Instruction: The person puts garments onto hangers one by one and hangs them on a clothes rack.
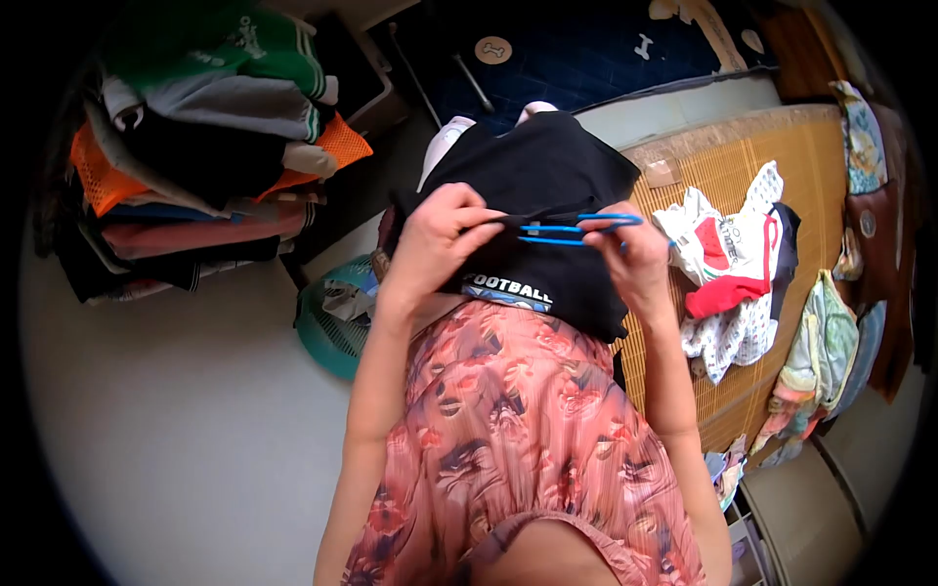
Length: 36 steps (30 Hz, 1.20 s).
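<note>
Across the right side of the frame spreads a woven mat (816, 166), the broadest surface near the hands, with loose white and red clothes (728, 244) lying on it. At the upper left rises a tall stack of clothes (205, 156), and lower in the frame is the person's own pink patterned dress (508, 391). At the centre, a black garment (547, 151) lies spread over the lap, its white lettering (508, 287) near the waist of the dress; a green basket (332, 342) sits just beyond the left forearm. Both hands meet over this garment, fingers closed in narrow pinches: the left hand (435, 244) grips a dark edge of cloth, while the right hand (635, 254) holds a slim blue piece, apparently a hanger (555, 230), whose thin bars reach toward the left fingers. The step in hand looks like bringing hanger and cloth edge together, though whether the bars run inside the fabric or only over it I cannot tell. Moving the hanger farther would call for the left pinch to keep that edge lifted and open, and for the right hand to guide the bars level, so that they slide without snagging or bunching the cloth.
</note>
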Motion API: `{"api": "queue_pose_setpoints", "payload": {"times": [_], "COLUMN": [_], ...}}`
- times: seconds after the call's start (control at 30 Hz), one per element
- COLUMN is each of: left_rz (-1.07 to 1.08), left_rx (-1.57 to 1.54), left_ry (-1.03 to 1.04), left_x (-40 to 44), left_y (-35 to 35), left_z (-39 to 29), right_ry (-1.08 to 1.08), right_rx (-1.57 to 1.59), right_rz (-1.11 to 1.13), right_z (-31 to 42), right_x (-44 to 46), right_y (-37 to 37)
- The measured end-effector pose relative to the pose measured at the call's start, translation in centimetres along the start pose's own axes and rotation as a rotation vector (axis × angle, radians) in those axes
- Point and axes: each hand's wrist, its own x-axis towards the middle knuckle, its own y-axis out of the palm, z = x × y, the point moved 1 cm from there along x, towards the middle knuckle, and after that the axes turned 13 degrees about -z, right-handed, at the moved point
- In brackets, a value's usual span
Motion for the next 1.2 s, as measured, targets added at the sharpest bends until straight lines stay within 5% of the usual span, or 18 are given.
{"api": "queue_pose_setpoints", "payload": {"times": [0.17,0.37,0.63,0.7,1.03,1.2], "left_rz": [-0.090,-0.041,-0.071,-0.070,-0.174,-0.146], "left_rx": [0.168,0.311,0.428,0.273,-0.190,0.190], "left_ry": [0.334,0.365,0.056,-0.246,-0.283,-0.074], "left_x": [-0.4,-0.7,-1.9,-2.5,-3.7,-2.8], "left_y": [2.1,-0.5,-8.4,-9.3,-9.0,-8.2], "left_z": [-4.3,-5.1,-2.1,-2.4,0.1,-1.1], "right_ry": [-0.004,0.277,0.211,0.195,0.246,0.114], "right_rx": [0.093,0.346,0.487,0.454,0.438,0.378], "right_rz": [-0.068,0.055,0.037,0.054,0.025,0.164], "right_z": [1.5,0.5,-0.3,-0.3,-0.3,1.5], "right_x": [-1.7,-1.4,0.1,0.2,0.8,1.1], "right_y": [3.3,1.6,0.7,0.6,0.8,1.2]}}
